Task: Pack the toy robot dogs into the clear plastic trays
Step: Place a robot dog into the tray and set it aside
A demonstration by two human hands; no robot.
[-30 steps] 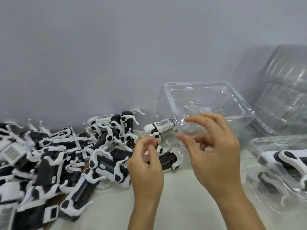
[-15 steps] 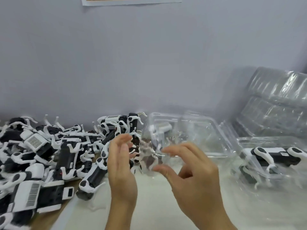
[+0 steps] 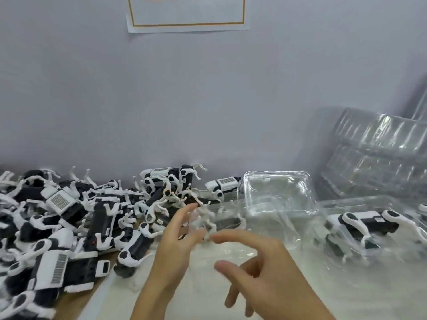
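A heap of black-and-white toy robot dogs [image 3: 69, 227] covers the left of the table. One empty clear plastic tray [image 3: 280, 196] lies on the table by the wall, right of the heap. A blurred dog [image 3: 208, 219] lies just in front of it. My left hand [image 3: 175, 245] stretches its straight fingers to this dog's white legs and holds nothing. My right hand [image 3: 268, 271] hovers beside it with fingers loosely spread, its index tip near the tray's near edge. Another clear tray [image 3: 335, 204] on the right holds a dog [image 3: 367, 224].
A stack of empty clear trays [image 3: 379, 155] leans against the wall at the back right. A grey wall with a paper sign [image 3: 187, 12] closes off the back. A white sheet [image 3: 208, 296] covers the table under my hands; bare wood shows at the left.
The empty tray, held up by my right hand a second ago, now lies on the table. Both hands have let go and moved lower. The view has tilted upward.
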